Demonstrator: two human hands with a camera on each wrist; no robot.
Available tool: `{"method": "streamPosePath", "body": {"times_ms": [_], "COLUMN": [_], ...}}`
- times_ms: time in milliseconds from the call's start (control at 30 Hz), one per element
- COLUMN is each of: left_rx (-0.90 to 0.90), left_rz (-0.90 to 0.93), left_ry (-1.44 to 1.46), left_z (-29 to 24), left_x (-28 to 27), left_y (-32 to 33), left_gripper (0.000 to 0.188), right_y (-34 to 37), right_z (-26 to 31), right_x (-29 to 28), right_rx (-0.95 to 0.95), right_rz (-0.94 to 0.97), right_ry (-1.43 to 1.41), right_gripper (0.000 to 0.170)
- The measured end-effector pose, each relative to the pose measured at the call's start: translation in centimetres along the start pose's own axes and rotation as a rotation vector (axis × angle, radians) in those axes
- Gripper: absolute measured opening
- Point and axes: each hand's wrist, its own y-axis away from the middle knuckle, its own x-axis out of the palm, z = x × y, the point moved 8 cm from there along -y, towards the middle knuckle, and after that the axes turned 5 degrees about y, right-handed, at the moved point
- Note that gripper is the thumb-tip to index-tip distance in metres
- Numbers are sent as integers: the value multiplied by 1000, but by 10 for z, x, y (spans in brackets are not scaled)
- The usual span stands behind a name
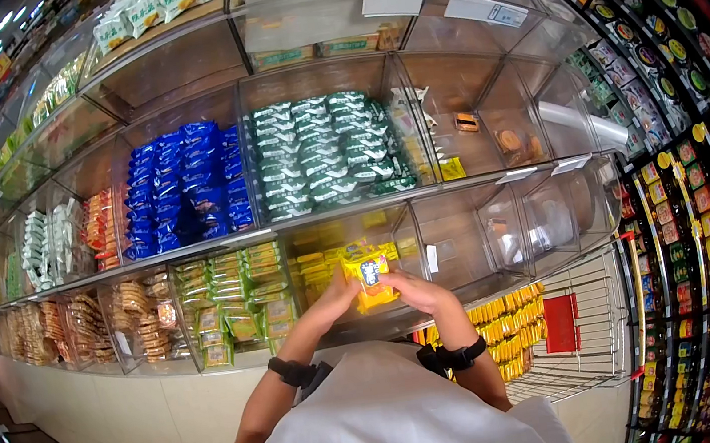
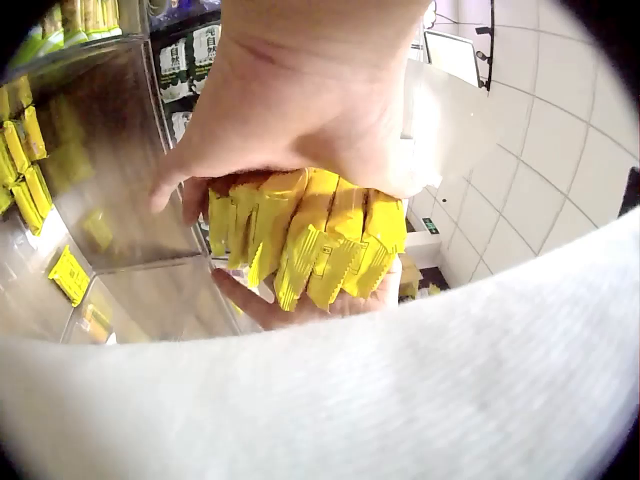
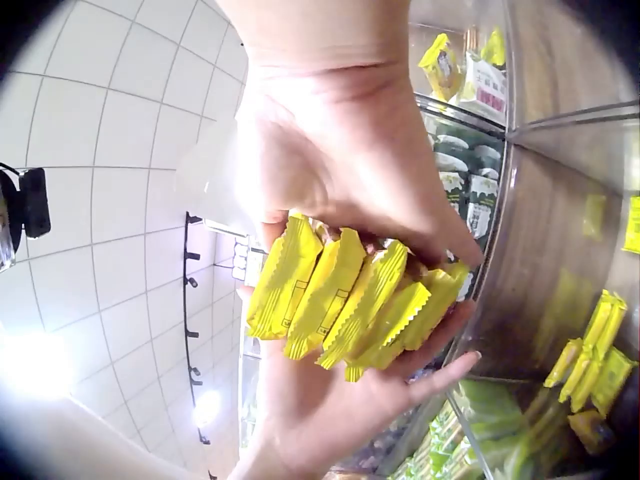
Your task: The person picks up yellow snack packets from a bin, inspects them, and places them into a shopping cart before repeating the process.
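Both hands hold one row of small yellow snack packets between them, in front of the lower bins. In the head view the left hand grips its left side and the right hand its right side, with the front packet's printed face showing. Several packets stand face to face in the row, their crimped ends showing in the left wrist view. From the right wrist, the same ends fan out slightly between the two palms. Behind the hands, more yellow packets lie in a clear bin.
A wire shopping cart at the right carries rows of yellow packets. Clear bins hold blue packets, dark green packets and light green packets. The bin ledge runs across behind the hands. Racks stand far right.
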Motion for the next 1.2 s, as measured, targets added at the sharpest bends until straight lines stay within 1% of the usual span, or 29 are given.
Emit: {"method": "streamPosePath", "body": {"times_ms": [67,167,267,367,467,567,667,767,867,967,1067,1167,1200], "left_rx": [-10,-4,-44,3,-63,-9,-9,133,50,65,74,105,89], "left_rz": [-19,-8,-16,-73,-50,-50,-61,-87,-111,-230,-192,-123,-111], "left_ry": [-30,-85,-116,-168,-88,-107,-99,-142,-114,-144,-7,-47,-63], "left_z": [-3,2,-4,1,16,14,30,29,13,31,-6,-2,4], "left_x": [0,-2,-1,-5,-11,-9,-16,-17,-13,-31,-14,-14,-15], "left_y": [0,-1,2,1,-7,-8,-14,-15,-7,-15,-4,-5,-6], "left_gripper": [62,94,93,86,57,62,67,74,75,75,78,84,87], "right_y": [-4,0,-5,-4,-11,-6,-6,-15,-8,-11,-18,-20,-18], "right_z": [-2,9,-3,-4,-22,2,3,-8,4,4,-4,-4,-5], "right_x": [0,2,3,5,1,12,12,9,11,9,4,-1,0], "right_rx": [-54,-80,-13,28,105,-71,4,12,33,10,-21,-48,-38], "right_rz": [14,-56,20,53,75,67,108,159,124,41,30,-2,11], "right_ry": [-18,-16,21,99,70,105,147,153,170,119,50,67,75], "right_gripper": [42,40,40,43,46,51,55,57,56,52,53,52,52]}}
